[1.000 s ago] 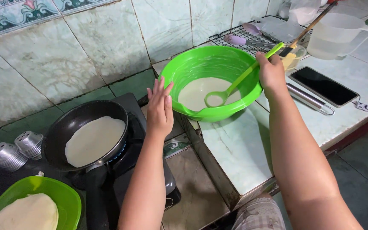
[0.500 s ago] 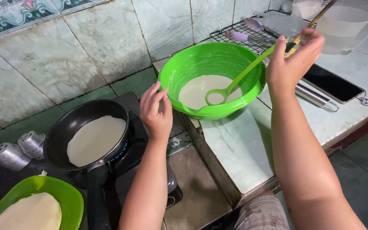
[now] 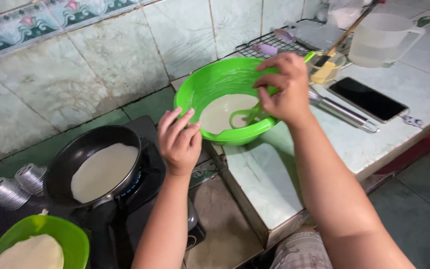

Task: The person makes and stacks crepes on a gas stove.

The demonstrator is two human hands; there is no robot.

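Two hands: right hand (image 3: 285,89) fingers grip the green ladle (image 3: 245,115); left hand (image 3: 177,139) fingers open.

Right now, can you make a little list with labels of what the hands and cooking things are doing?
right hand: holds the green ladle, dipped in pale batter
left hand: open, in the air by the bowl, holding nothing
green bowl: on the counter, batter inside
black pan: on the stove, thin pale pancake in it
green plate: bottom left, holds flat pancakes
phone: lying flat on the counter
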